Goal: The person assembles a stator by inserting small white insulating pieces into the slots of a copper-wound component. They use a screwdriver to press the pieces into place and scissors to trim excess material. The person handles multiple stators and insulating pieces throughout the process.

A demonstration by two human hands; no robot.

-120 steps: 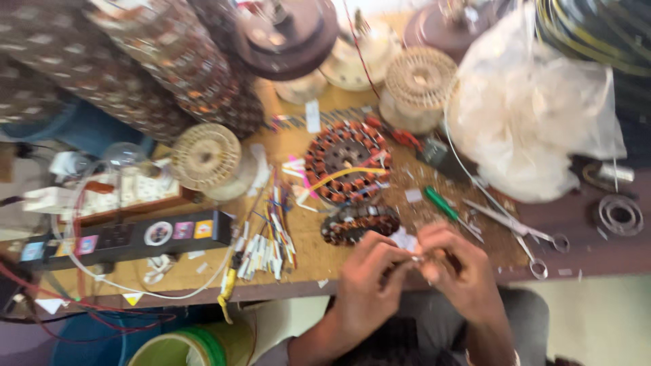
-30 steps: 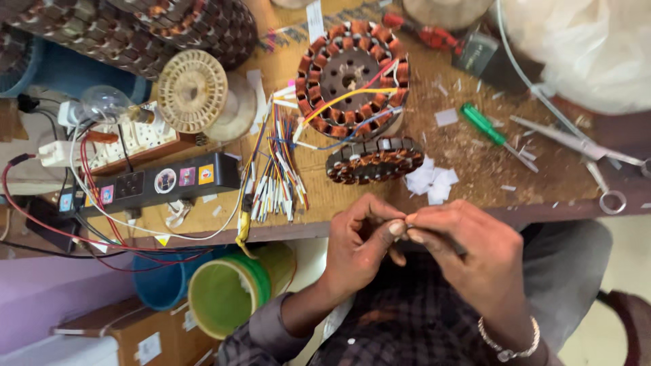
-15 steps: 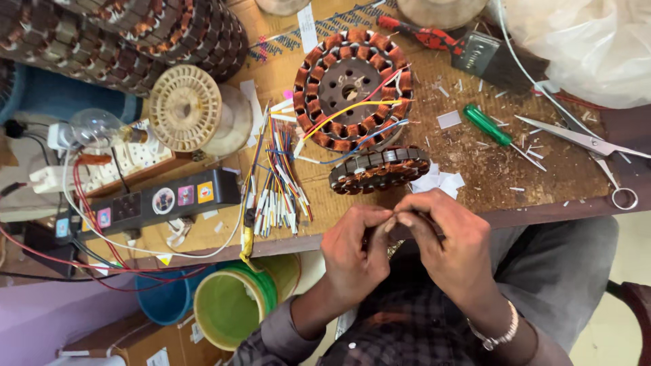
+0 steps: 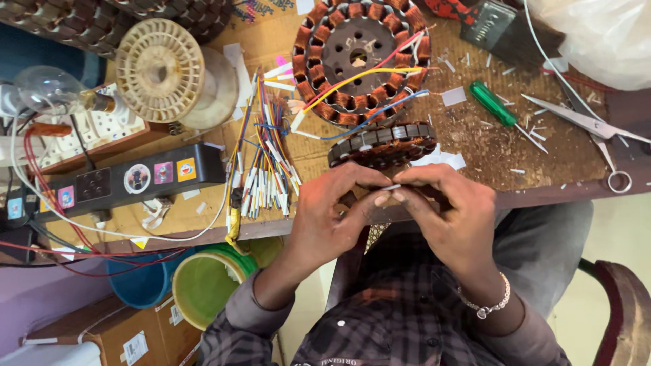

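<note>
Hands meeting just below the small dark winding core (image 4: 384,144), at the near edge of the workbench (image 4: 542,156). Left hand (image 4: 332,217) and right hand (image 4: 447,213) both pinched, fingertips pressed together on a thin pale sleeve or wire end (image 4: 391,187) stretched between them; too small to tell which. Likely light and limp, easy to kink or lose, so best gripped close to each end with fingertips, not squeezed hard. Beyond the core, farther from the body, a larger round copper winding (image 4: 359,57) with yellow, red and blue leads trailing toward the core. Left of the core, a bundle of coloured wires (image 4: 264,159) with white tips, then a black power strip (image 4: 129,179) and a cream spool (image 4: 159,71). Right of the core, a green screwdriver (image 4: 494,103), scissors (image 4: 590,129) and white scraps scattered on the bench. Below the core and left of the hands, under the bench edge, a green bucket (image 4: 203,285) beside a blue one (image 4: 139,278).
</note>
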